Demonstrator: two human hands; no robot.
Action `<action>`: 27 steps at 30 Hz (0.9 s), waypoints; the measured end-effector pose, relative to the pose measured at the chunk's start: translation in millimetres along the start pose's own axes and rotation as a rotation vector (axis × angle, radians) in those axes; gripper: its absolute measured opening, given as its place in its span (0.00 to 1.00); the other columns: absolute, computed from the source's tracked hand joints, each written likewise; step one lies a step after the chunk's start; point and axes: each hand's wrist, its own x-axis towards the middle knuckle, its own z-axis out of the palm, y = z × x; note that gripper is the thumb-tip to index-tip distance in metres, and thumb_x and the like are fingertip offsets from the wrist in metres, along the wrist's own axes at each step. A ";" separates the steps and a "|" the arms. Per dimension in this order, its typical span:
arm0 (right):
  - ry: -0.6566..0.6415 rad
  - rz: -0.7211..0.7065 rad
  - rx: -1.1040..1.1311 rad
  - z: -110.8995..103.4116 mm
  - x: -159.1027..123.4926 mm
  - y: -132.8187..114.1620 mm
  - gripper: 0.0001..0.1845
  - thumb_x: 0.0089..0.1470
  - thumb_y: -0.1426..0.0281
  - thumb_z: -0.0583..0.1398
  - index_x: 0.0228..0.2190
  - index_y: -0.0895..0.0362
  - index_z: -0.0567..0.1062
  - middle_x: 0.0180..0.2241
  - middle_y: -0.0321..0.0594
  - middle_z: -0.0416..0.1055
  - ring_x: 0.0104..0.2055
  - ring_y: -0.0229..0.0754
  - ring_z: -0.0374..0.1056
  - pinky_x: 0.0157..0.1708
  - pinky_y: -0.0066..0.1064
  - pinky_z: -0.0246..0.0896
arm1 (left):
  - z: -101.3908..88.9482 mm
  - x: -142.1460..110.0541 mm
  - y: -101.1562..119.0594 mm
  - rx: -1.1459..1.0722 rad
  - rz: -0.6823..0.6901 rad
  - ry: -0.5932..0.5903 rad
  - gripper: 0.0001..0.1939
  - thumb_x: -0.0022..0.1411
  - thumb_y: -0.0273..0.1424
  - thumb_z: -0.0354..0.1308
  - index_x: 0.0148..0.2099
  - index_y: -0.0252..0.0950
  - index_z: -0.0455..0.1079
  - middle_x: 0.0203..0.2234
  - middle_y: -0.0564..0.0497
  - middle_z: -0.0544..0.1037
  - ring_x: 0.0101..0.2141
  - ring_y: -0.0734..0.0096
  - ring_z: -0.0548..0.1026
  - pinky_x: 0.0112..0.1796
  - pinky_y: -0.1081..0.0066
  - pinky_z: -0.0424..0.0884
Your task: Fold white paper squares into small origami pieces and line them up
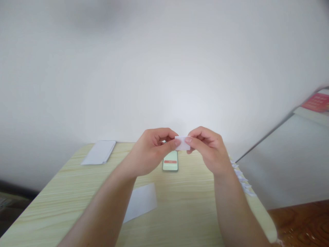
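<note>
A small white piece of paper (182, 143), which looks folded, is held up between both hands above the table. My left hand (155, 149) pinches its left end between thumb and fingers. On the other end, my right hand (207, 145) has its thumb pressed on the near face with the fingers behind. Below and behind the hands lies a phone (170, 164) with a lit pale green screen and a red bar; its top part is hidden. Near my left forearm rests a white sheet of paper (142, 200), partly covered by the arm.
A stack of white paper (99, 152) lies at the table's back left. Several small folded white paper pieces (243, 180) line the right edge, partly behind my right arm. The wooden table (180, 212) meets a white wall (164, 75). A red printed item (317, 102) sits far right.
</note>
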 end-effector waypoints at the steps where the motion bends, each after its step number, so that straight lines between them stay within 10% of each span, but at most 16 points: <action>1: -0.016 0.015 -0.014 -0.7 -0.4 0.1 0.09 0.59 0.63 0.68 0.32 0.54 0.79 0.27 0.34 0.75 0.29 0.38 0.71 0.30 0.30 0.68 | -0.1 -0.4 0.2 0.002 -0.005 -0.007 0.13 0.70 0.41 0.59 0.40 0.37 0.78 0.33 0.49 0.80 0.35 0.67 0.74 0.35 0.68 0.70; 16: 0.043 -0.004 -0.151 3.4 -0.9 0.3 0.11 0.61 0.63 0.65 0.28 0.54 0.80 0.25 0.36 0.77 0.29 0.39 0.71 0.31 0.31 0.65 | 0.2 0.2 0.9 0.137 -0.013 0.050 0.14 0.70 0.40 0.57 0.37 0.36 0.76 0.30 0.50 0.78 0.32 0.69 0.73 0.33 0.70 0.69; 27: -0.148 0.093 -0.052 -2.2 -1.4 -3.2 0.14 0.62 0.62 0.65 0.26 0.55 0.76 0.25 0.35 0.76 0.29 0.39 0.70 0.33 0.32 0.65 | 2.6 0.2 0.3 0.018 0.132 0.221 0.13 0.68 0.40 0.62 0.36 0.36 0.76 0.28 0.51 0.76 0.30 0.71 0.70 0.30 0.71 0.66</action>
